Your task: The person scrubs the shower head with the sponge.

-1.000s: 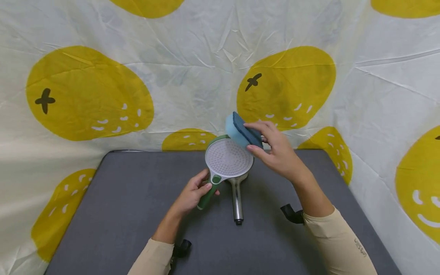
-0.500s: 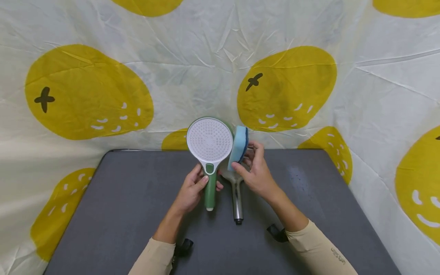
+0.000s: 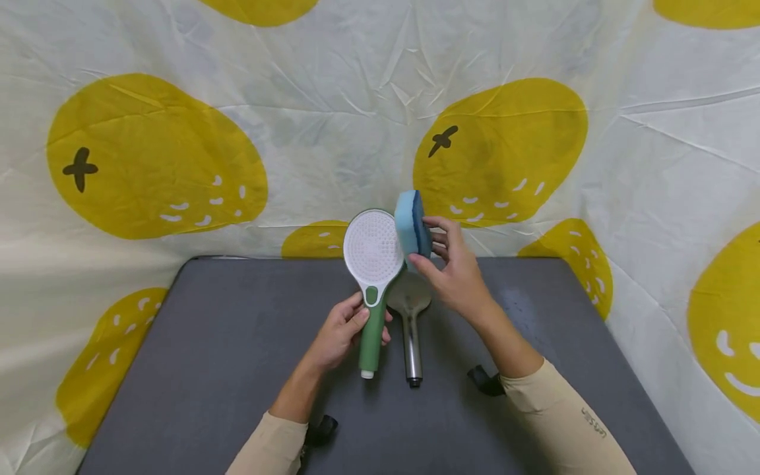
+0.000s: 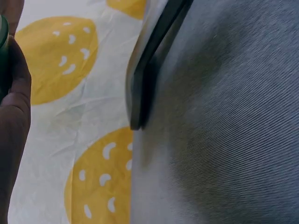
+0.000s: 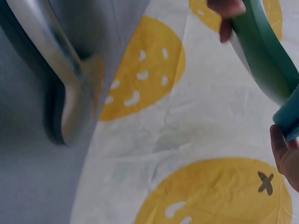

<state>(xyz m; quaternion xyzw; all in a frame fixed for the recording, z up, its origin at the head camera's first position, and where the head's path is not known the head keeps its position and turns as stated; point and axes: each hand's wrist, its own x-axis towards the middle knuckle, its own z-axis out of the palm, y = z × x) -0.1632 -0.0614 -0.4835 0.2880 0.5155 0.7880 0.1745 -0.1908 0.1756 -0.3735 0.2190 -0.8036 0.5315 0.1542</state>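
My left hand [image 3: 341, 333] grips the green handle of a shower head [image 3: 373, 247], holding it raised with its white nozzle face turned toward me. My right hand [image 3: 454, 270] pinches a two-tone blue sponge [image 3: 410, 224] between thumb and fingers. The sponge's light side lies right at the shower head's right rim. In the right wrist view the green back of the shower head [image 5: 266, 56] shows, with the sponge [image 5: 290, 112] at its edge. Only part of the left hand [image 4: 18, 93] appears in the left wrist view.
A second, silver shower head [image 3: 412, 330] lies on the dark grey table [image 3: 237, 369], behind and right of the held one, its handle pointing toward me. A white curtain [image 3: 332, 158] with yellow fruit prints hangs beyond the table's far edge.
The sponge went from the shower head's upper right, down along its right side, then up a little. The shower head turned from tilted to nearly upright, moving left and then slightly back right.
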